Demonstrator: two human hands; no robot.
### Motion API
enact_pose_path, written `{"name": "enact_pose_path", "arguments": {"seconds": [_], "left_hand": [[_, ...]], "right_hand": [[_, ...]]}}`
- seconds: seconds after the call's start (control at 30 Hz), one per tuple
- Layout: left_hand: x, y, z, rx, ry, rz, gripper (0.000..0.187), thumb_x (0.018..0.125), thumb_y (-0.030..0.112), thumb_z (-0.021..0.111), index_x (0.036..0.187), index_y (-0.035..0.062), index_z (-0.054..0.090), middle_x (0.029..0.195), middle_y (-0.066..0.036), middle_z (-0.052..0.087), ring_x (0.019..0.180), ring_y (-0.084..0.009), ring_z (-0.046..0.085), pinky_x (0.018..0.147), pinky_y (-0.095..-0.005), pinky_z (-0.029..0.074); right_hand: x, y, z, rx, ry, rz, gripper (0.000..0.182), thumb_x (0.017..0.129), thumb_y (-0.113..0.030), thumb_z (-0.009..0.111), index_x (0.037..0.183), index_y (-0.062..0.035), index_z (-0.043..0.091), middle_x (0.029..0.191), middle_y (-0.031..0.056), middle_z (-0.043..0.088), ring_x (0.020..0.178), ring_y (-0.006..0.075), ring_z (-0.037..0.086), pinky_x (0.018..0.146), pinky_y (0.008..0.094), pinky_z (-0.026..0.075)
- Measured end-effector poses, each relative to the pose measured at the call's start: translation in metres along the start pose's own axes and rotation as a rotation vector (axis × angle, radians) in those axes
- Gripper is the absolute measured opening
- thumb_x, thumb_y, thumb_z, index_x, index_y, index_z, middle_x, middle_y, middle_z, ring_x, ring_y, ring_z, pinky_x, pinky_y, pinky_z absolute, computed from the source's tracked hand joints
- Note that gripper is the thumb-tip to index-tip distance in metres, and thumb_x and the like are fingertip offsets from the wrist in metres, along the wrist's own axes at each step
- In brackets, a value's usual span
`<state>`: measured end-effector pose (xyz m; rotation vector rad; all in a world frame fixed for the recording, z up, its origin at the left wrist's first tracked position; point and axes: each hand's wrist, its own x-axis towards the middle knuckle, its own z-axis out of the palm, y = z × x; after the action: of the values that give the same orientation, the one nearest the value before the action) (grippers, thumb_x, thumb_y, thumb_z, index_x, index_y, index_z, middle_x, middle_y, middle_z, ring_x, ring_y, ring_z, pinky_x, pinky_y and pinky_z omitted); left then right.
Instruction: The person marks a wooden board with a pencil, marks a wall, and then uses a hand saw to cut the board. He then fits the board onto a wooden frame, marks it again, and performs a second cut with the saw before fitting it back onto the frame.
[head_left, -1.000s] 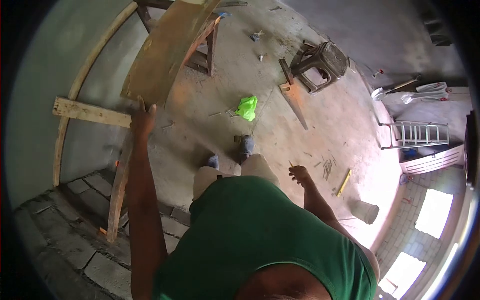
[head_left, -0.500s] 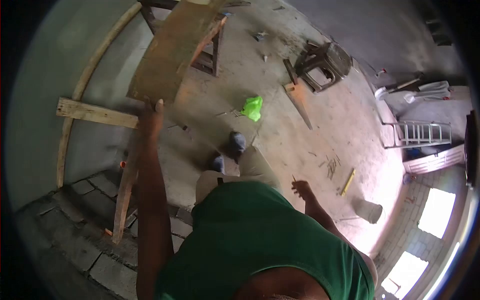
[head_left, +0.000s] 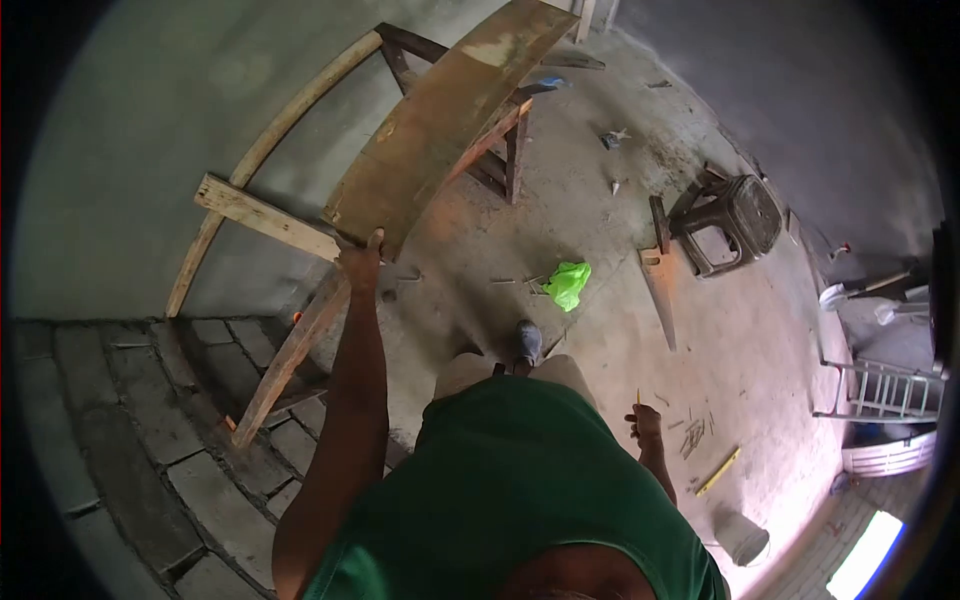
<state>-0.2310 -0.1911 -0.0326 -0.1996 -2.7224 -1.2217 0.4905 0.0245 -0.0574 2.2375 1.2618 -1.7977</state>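
My left hand (head_left: 361,262) grips the near end of a wide wooden board (head_left: 440,135), with the thumb on top and the fingers mostly hidden. The board lies across a wooden trestle (head_left: 512,150) at its far part. Close to that hand, a narrower plank (head_left: 268,218) and a slanted timber leg (head_left: 290,362) meet below the board's end. Out to my right side, my right hand (head_left: 647,424) is closed around a thin yellow pencil (head_left: 638,398), its tip pointing up and away from me.
A handsaw (head_left: 660,285) leans by a dark plastic stool (head_left: 732,225). On the floor lie a green plastic bag (head_left: 567,286), a yellow spirit level (head_left: 718,471) and nails (head_left: 694,434). A bucket (head_left: 742,538) and a ladder (head_left: 880,390) are at right; concrete blocks (head_left: 140,420) at left.
The view has turned, so the room's contents appear farther right and lower, and more of the board shows. My left hand stays on the board's end; the pencil remains in my right hand.
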Motion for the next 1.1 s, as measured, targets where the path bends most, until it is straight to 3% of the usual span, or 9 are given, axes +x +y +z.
{"name": "enact_pose_path", "arguments": {"seconds": [0.2, 0.33, 0.4, 0.53, 0.6, 0.67, 0.77, 0.83, 1.1], "left_hand": [[-0.017, 0.066, -0.039, -0.163, -0.244, -0.130, 0.085, 0.075, 0.038, 0.082, 0.134, -0.0079, 0.041, 0.115, -0.028, 0.063, 0.106, -0.0371, 0.063, 0.090, -0.0440, 0.050], [0.004, 0.043, -0.030, -0.552, -0.419, -0.184, 0.080, 0.080, 0.045, 0.077, 0.130, -0.0070, 0.044, 0.116, -0.029, 0.062, 0.109, -0.0377, 0.062, 0.091, -0.0444, 0.049], [0.024, 0.044, -0.030, 0.069, -0.319, -0.266, 0.083, 0.085, 0.061, 0.063, 0.127, -0.0086, 0.046, 0.119, -0.029, 0.061, 0.109, -0.0402, 0.062, 0.093, -0.0476, 0.048], [0.053, 0.036, -0.008, 0.114, -0.489, -0.301, 0.099, 0.085, 0.073, 0.051, 0.129, -0.0145, 0.041, 0.127, -0.030, 0.055, 0.114, -0.0413, 0.058, 0.091, -0.0485, 0.049], [0.034, 0.050, 0.012, 0.207, -0.055, -0.540, 0.094, 0.086, 0.077, 0.039, 0.122, -0.0094, 0.049, 0.120, -0.031, 0.060, 0.113, -0.0432, 0.060, 0.094, -0.0533, 0.045], [0.017, 0.089, 0.000, 0.280, -0.021, -0.527, 0.093, 0.087, 0.077, 0.037, 0.121, -0.0083, 0.050, 0.119, -0.031, 0.061, 0.112, -0.0434, 0.060, 0.095, -0.0530, 0.045], [0.010, 0.103, -0.004, 0.397, 0.012, -0.523, 0.091, 0.088, 0.077, 0.033, 0.120, -0.0068, 0.050, 0.117, -0.029, 0.063, 0.112, -0.0432, 0.060, 0.096, -0.0522, 0.044], [0.017, 0.100, -0.004, 0.424, 0.019, -0.517, 0.091, 0.089, 0.077, 0.031, 0.120, -0.0064, 0.051, 0.116, -0.028, 0.064, 0.112, -0.0429, 0.061, 0.096, -0.0517, 0.044], [0.016, 0.096, 0.000, 0.507, 0.010, -0.509, 0.088, 0.089, 0.075, 0.031, 0.121, -0.0038, 0.051, 0.117, -0.027, 0.064, 0.111, -0.0421, 0.061, 0.100, -0.0520, 0.040]], "right_hand": [[0.049, -0.013, -0.020, -0.167, 0.002, 0.097, 0.031, 0.090, -0.030, 0.060, 0.109, -0.0056, 0.065, 0.067, 0.0057, 0.060, 0.044, 0.0116, 0.045, 0.038, 0.0308, 0.040], [0.057, -0.040, -0.024, -0.155, 0.038, 0.037, 0.031, 0.089, -0.030, 0.061, 0.105, -0.0045, 0.066, 0.068, 0.0054, 0.060, 0.045, 0.0119, 0.046, 0.037, 0.0306, 0.040], [0.053, -0.047, -0.025, -0.140, 0.024, -0.068, 0.032, 0.089, -0.030, 0.060, 0.103, -0.0029, 0.066, 0.067, 0.0051, 0.060, 0.046, 0.0126, 0.047, 0.036, 0.0308, 0.040], [0.059, -0.037, -0.030, -0.204, 0.023, -0.097, 0.031, 0.089, -0.032, 0.060, 0.098, -0.0035, 0.067, 0.068, 0.0068, 0.062, 0.047, 0.0154, 0.052, 0.036, 0.0318, 0.042], [0.093, -0.006, -0.034, -0.438, -0.070, -0.154, 0.029, 0.089, -0.031, 0.061, 0.097, -0.0040, 0.067, 0.068, 0.0060, 0.064, 0.049, 0.0166, 0.057, 0.036, 0.0323, 0.042], [0.128, 0.036, -0.051, -0.741, -0.141, -0.353, 0.024, 0.086, -0.028, 0.066, 0.094, -0.0054, 0.067, 0.068, 0.0070, 0.066, 0.054, 0.0198, 0.064, 0.040, 0.0378, 0.048], [0.075, 0.011, -0.053, -0.609, -0.177, -0.285, 0.020, 0.083, -0.027, 0.066, 0.091, -0.0090, 0.068, 0.077, 0.0103, 0.070, 0.066, 0.0258, 0.068, 0.052, 0.0427, 0.054], [0.067, 0.017, -0.053, -1.547, -0.401, -0.987, 0.018, 0.083, -0.027, 0.061, 0.087, -0.0109, 0.067, 0.081, 0.0106, 0.070, 0.072, 0.0314, 0.068, 0.060, 0.0454, 0.054], [0.058, 0.048, -0.040, -0.740, -0.209, -0.352, 0.021, 0.087, -0.027, 0.055, 0.084, -0.0103, 0.066, 0.076, 0.0120, 0.067, 0.068, 0.0318, 0.067, 0.057, 0.0456, 0.053]]}}
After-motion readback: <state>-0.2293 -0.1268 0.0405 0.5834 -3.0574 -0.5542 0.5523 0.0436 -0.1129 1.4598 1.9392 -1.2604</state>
